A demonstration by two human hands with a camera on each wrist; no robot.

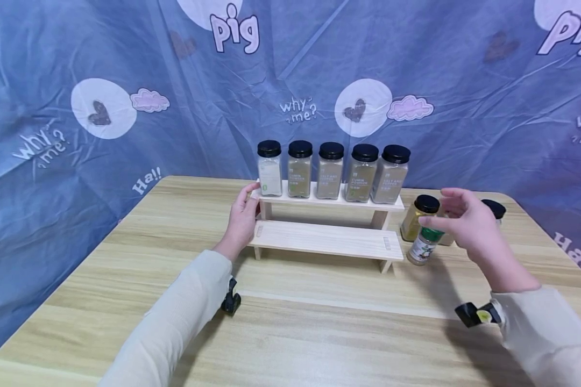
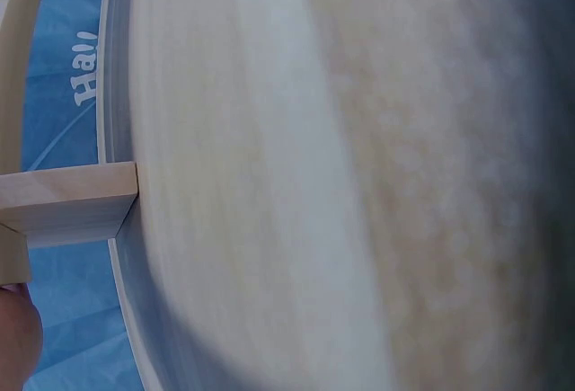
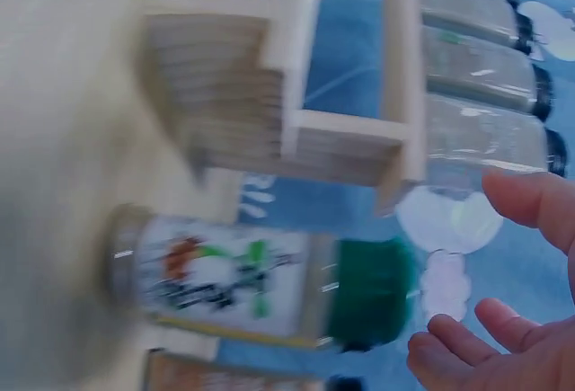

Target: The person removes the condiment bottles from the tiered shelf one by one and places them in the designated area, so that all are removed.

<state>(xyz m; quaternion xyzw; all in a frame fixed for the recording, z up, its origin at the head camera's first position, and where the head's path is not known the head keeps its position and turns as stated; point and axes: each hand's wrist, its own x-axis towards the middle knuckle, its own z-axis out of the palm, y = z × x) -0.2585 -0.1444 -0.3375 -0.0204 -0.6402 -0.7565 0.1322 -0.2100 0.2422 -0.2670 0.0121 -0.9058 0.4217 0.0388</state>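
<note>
A two-tier wooden spice rack (image 1: pixel 326 236) stands mid-table. On its upper tier several black-lidded spice jars (image 1: pixel 329 177) stand in a row; the lower tier is bare. My left hand (image 1: pixel 240 221) holds the rack's left end by the upper tier, with a fingertip against the wood in the left wrist view. Over the jars on the right, my right hand (image 1: pixel 470 223) hovers with fingers spread and nothing in them. Nearest to it is a small green-capped spice bottle (image 1: pixel 421 250), standing upright; in the right wrist view a gap separates the fingers from its green cap (image 3: pixel 370 292).
Behind the green-capped bottle stands a black-lidded jar of yellowish spice (image 1: pixel 411 226). Another black-lidded jar (image 1: pixel 495 208) is partly hidden behind my right hand. A blue printed cloth (image 1: pixel 290 64) hangs along the back edge of the wooden table (image 1: pixel 319 333).
</note>
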